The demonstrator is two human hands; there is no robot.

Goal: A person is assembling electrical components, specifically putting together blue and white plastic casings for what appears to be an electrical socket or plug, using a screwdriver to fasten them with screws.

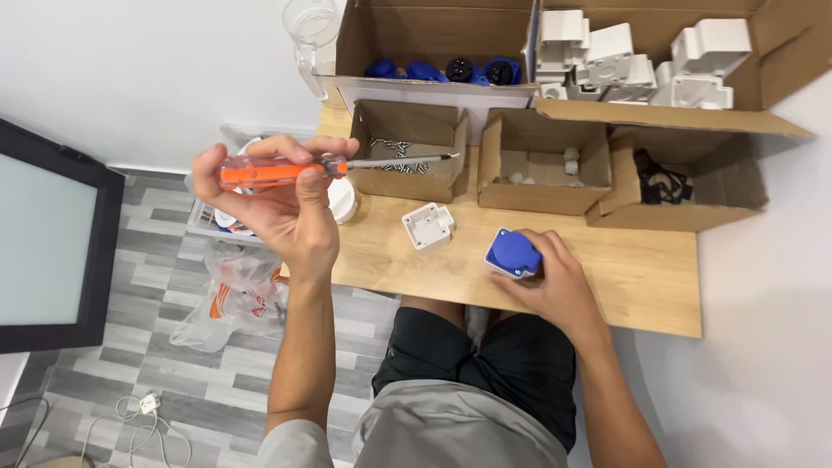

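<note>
My left hand [277, 204] is raised off the left edge of the wooden table [624, 277] and grips an orange-handled screwdriver [286, 170], its metal shaft pointing right over a small box of screws [407, 147]. My right hand [555, 282] rests near the table's front edge and holds a blue socket piece with a white base [513, 253] against the wood. A white square housing [428, 225] lies loose on the table between my two hands.
Three small open cardboard boxes sit in a row: screws, small white parts [542, 169], black pieces [663, 184]. Behind them a large box holds blue sockets [451, 71] and white housings [641, 61]. A plastic bag [234, 295] and basket lie on the floor left.
</note>
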